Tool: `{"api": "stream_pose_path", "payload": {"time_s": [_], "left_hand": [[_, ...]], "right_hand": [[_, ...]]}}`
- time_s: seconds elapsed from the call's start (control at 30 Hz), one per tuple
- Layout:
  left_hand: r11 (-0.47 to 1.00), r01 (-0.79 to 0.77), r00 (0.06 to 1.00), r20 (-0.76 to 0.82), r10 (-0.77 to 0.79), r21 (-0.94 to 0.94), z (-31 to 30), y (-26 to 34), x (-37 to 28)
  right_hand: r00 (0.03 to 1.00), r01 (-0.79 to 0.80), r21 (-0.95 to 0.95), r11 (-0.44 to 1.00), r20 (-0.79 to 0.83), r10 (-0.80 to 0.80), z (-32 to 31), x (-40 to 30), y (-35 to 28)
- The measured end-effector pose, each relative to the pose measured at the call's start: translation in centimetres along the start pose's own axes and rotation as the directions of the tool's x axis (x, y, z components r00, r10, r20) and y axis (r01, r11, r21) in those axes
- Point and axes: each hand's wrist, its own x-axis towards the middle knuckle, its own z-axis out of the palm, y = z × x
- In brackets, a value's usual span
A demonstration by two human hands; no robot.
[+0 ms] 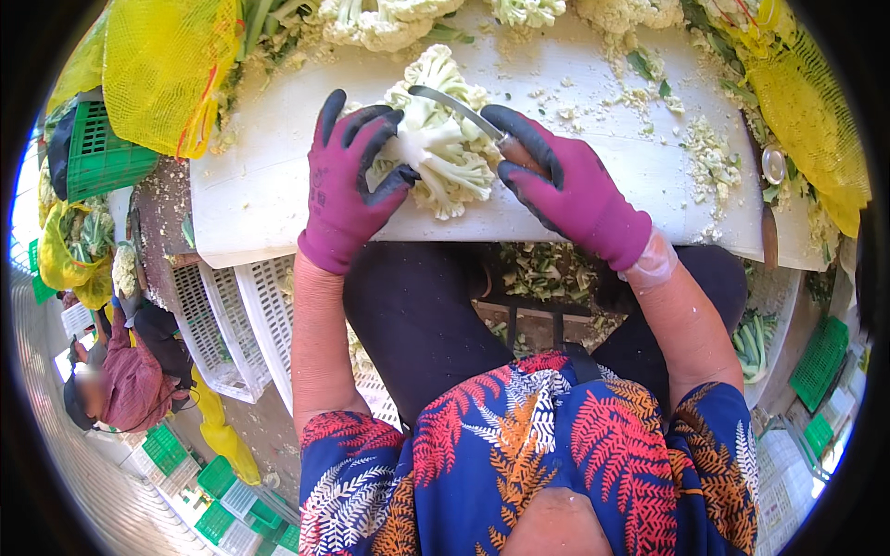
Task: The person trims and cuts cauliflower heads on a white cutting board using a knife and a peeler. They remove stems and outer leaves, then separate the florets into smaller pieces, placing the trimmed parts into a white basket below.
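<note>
A cut cauliflower (445,153) lies on the white tabletop (598,181), its pale stem and branches facing up. My left hand (354,177), in a purple glove with dark fingertips, curves around the left side of the cauliflower, thumb and fingers at its edge. In my right hand (567,177), gloved the same way, is the wooden handle of a curved knife (455,104). The blade reaches left over the florets, its tip above the stem. My right fingertips are close to the cauliflower's right side.
More cauliflower heads (382,21) line the far edge. Yellow mesh bags (170,76) flank the table. Crumbs (713,174) litter its right side. White crates (268,306) stand below left, and a green crate (111,153) beyond. A person (135,382) sits at far left.
</note>
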Motion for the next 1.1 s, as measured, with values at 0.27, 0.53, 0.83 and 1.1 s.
{"api": "stream_pose_path", "payload": {"time_s": [0.27, 0.53, 0.83, 1.1], "left_hand": [[0.999, 0.021, 1.0, 0.018, -0.021, 0.024, 0.2, 0.3, -0.2], [0.989, 0.001, 0.997, -0.081, 0.011, 0.147, 1.0, -0.1, -1.1], [0.979, 0.152, 0.956, -0.273, -0.111, 0.133, 1.5, 0.9, -1.5], [0.899, 0.394, 0.904, -0.258, -0.341, 0.192, 2.4, 4.0, -0.6]], "right_hand": [[0.994, 0.056, -0.088, 0.994, 0.095, -0.048, 0.0, 1.5, 1.3], [0.996, 0.058, -0.263, 0.963, 0.085, -0.037, 0.2, 1.7, 2.0], [0.968, -0.017, -0.037, 0.999, -0.253, 0.007, -1.0, 0.4, 1.5], [0.957, -0.116, 0.37, 0.922, -0.205, 0.203, 5.1, -4.3, 0.6]]}}
